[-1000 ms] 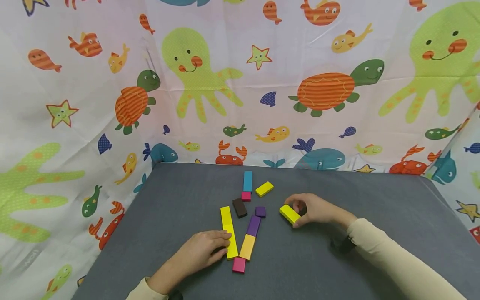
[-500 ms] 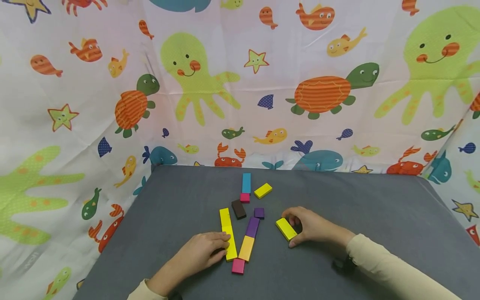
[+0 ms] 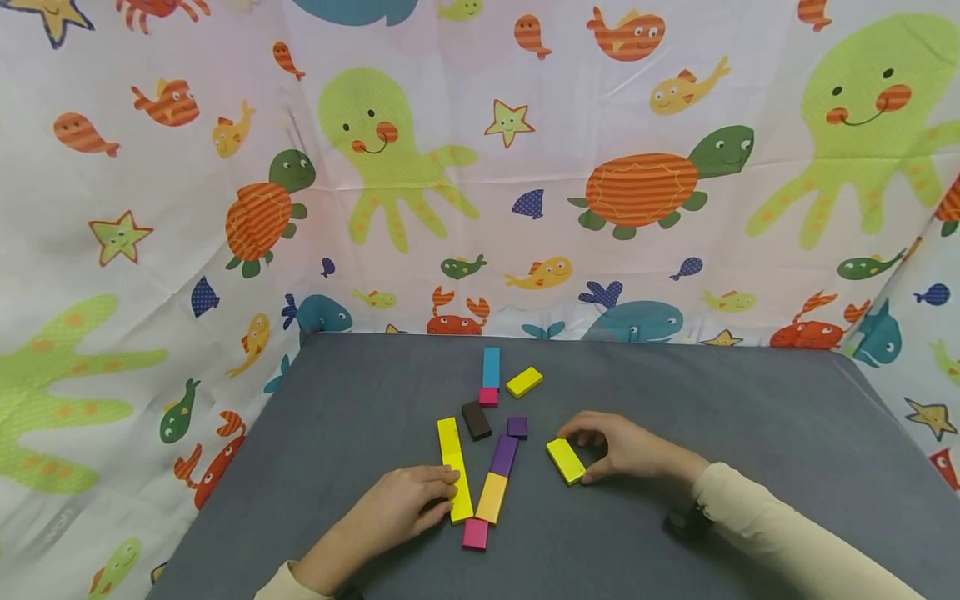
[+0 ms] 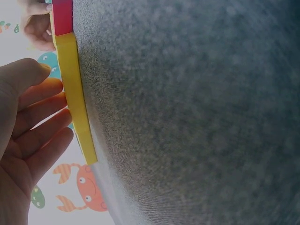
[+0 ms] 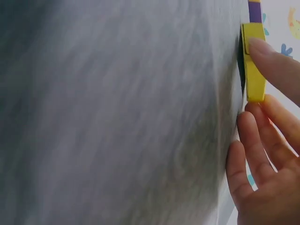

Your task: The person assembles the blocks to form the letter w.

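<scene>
My right hand (image 3: pixel 633 450) pinches a yellow block (image 3: pixel 565 462) between thumb and fingers, low over the grey cloth. In the right wrist view the thumb (image 5: pixel 262 49) lies across the yellow and the other fingertips are at its lower end. My left hand (image 3: pixel 405 504) rests on the cloth, its fingertips touching the side of two yellow blocks (image 3: pixel 461 500) laid end to end. The left wrist view shows those fingers nearly straight along the yellow edge. A pink block (image 3: pixel 475 534) meets the near end of this row, and an orange block (image 3: pixel 492 498) and a purple block (image 3: pixel 505 456) slant away from it.
A small purple block (image 3: pixel 517 427) tops the slanted row. Farther back lie a dark brown block (image 3: pixel 476 420), a small pink block (image 3: pixel 488 397), a blue block (image 3: pixel 491 367) and another yellow block (image 3: pixel 524 382). A patterned curtain (image 3: pixel 465 192) hangs behind the grey table (image 3: pixel 360 392).
My right hand has brought the yellow block nearer to me and slightly left, turning it a little more upright in view. My left hand stays against the yellow row.
</scene>
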`<act>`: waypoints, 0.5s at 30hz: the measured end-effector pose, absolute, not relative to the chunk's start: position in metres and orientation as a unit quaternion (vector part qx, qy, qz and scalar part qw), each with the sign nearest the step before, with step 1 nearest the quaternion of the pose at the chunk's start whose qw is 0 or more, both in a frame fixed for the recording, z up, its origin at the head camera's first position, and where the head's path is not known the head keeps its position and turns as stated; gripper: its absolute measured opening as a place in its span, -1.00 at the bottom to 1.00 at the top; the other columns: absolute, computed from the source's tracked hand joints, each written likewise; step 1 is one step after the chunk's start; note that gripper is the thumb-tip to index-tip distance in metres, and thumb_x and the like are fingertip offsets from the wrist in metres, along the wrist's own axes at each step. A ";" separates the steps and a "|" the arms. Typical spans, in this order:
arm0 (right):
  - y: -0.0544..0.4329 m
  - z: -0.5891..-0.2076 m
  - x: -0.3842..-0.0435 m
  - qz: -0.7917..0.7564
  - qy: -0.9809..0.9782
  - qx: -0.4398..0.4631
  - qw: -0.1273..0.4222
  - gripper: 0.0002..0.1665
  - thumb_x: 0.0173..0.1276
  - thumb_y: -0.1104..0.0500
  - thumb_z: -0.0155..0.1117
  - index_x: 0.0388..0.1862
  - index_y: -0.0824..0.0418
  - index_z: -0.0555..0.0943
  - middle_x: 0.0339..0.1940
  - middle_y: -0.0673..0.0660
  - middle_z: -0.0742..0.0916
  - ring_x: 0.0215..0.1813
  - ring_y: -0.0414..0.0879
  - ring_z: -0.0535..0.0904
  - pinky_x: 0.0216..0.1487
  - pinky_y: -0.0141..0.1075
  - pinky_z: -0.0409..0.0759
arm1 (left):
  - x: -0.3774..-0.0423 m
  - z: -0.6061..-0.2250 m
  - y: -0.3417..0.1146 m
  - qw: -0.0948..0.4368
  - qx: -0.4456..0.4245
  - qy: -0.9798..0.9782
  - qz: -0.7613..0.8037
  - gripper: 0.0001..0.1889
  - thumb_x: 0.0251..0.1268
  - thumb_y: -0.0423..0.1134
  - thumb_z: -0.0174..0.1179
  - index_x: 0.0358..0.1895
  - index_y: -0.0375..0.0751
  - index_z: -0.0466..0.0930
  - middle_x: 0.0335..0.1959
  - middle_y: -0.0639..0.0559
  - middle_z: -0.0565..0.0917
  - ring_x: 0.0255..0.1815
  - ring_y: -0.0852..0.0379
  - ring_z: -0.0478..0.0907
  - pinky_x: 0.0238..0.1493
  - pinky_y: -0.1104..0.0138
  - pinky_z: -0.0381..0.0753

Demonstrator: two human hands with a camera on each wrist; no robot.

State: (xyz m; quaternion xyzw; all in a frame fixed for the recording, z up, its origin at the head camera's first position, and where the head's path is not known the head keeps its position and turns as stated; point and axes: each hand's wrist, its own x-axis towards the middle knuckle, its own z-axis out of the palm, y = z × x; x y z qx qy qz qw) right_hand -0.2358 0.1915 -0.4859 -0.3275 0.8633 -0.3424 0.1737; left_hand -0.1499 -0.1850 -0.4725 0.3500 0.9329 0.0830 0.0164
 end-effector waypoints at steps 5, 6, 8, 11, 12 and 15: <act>0.175 -0.487 -0.237 -0.342 0.866 -0.329 0.155 -0.28 0.05 -0.08 0.59 0.23 -0.09 0.58 0.08 -0.17 0.66 0.05 -0.17 0.56 0.10 -0.31 0.60 | -0.150 -0.471 -0.186 0.018 0.350 0.933 0.085 -0.74 0.34 -0.05 0.26 0.02 0.03 0.74 0.14 0.17 0.71 0.16 0.21 0.66 0.15 0.25 0.70; 0.172 -0.488 -0.237 -0.342 0.867 -0.329 0.154 -0.28 0.04 -0.08 0.59 0.23 -0.08 0.58 0.08 -0.17 0.66 0.05 -0.17 0.56 0.11 -0.31 0.60 | -0.150 -0.472 -0.186 0.019 0.350 0.933 0.085 -0.74 0.34 -0.05 0.26 0.02 0.03 0.74 0.14 0.17 0.71 0.16 0.21 0.67 0.14 0.26 0.70; 0.166 -0.488 -0.237 -0.342 0.868 -0.327 0.152 -0.27 0.03 -0.07 0.60 0.23 -0.05 0.58 0.08 -0.16 0.66 0.05 -0.17 0.56 0.12 -0.30 0.60 | -0.149 -0.472 -0.185 0.020 0.351 0.932 0.088 -0.74 0.35 -0.05 0.26 0.03 0.03 0.74 0.14 0.17 0.71 0.16 0.21 0.66 0.14 0.25 0.70; 0.161 -0.488 -0.236 -0.340 0.871 -0.321 0.152 -0.26 0.03 -0.08 0.60 0.23 -0.03 0.58 0.07 -0.16 0.67 0.05 -0.18 0.55 0.11 -0.31 0.59 | -0.150 -0.472 -0.185 0.020 0.352 0.932 0.088 -0.74 0.34 -0.05 0.26 0.03 0.03 0.74 0.15 0.17 0.71 0.16 0.21 0.66 0.14 0.25 0.70; 0.160 -0.488 -0.236 -0.340 0.871 -0.320 0.154 -0.25 0.03 -0.09 0.60 0.23 -0.02 0.57 0.07 -0.16 0.67 0.05 -0.19 0.54 0.12 -0.31 0.58 | -0.150 -0.472 -0.185 0.020 0.351 0.932 0.088 -0.73 0.34 -0.05 0.26 0.03 0.04 0.74 0.15 0.17 0.71 0.16 0.21 0.66 0.14 0.25 0.70; 0.157 -0.489 -0.237 -0.340 0.871 -0.318 0.157 -0.26 0.03 -0.08 0.60 0.23 -0.02 0.57 0.06 -0.16 0.66 0.05 -0.18 0.53 0.11 -0.32 0.57 | -0.150 -0.472 -0.186 0.017 0.351 0.932 0.087 -0.73 0.34 -0.05 0.26 0.03 0.04 0.74 0.15 0.17 0.71 0.16 0.21 0.66 0.15 0.25 0.70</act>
